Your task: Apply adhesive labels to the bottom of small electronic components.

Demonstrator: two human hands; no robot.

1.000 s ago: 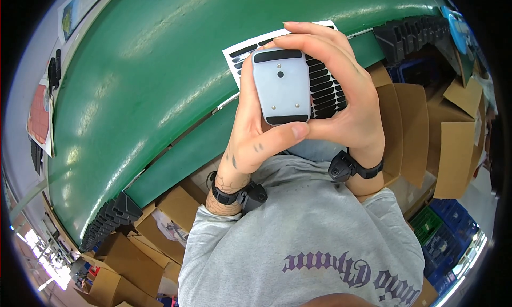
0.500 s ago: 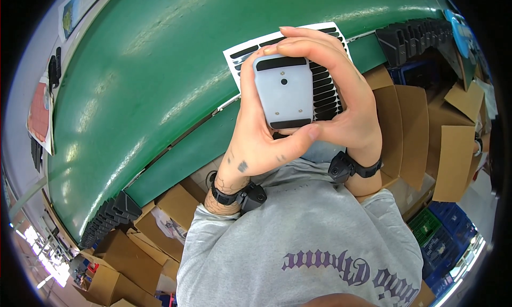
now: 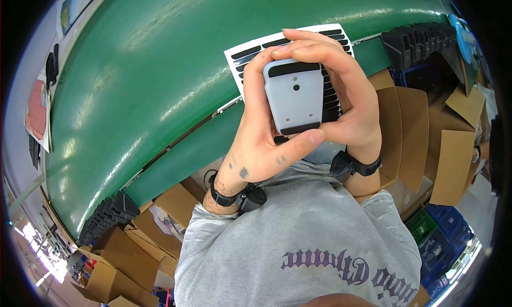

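Note:
Between my two hands I hold a pale grey plastic housing (image 3: 294, 102), its flat face up. A black strip lies across each end of it, and small screws and one dark round hole show on the face. My left hand (image 3: 261, 126) wraps its left side, the thumb pressed along the near black strip. My right hand (image 3: 349, 94) curls round the far edge and right side, fingertips at the far strip. Beneath the hands lies a white sheet of black strip stickers (image 3: 250, 55), partly hidden by fingers and housing.
A green work surface (image 3: 176, 56) stretches ahead and left. Black plastic parts stand in rows at the right (image 3: 421, 43) and the near left (image 3: 109, 216). Open cardboard boxes (image 3: 405, 136) sit at my right, more boxes (image 3: 122, 259) at lower left, and blue crates (image 3: 445, 237) at lower right.
The housing has shifted slightly right and nearer to me, turning a little. Both hands keep their grip on it.

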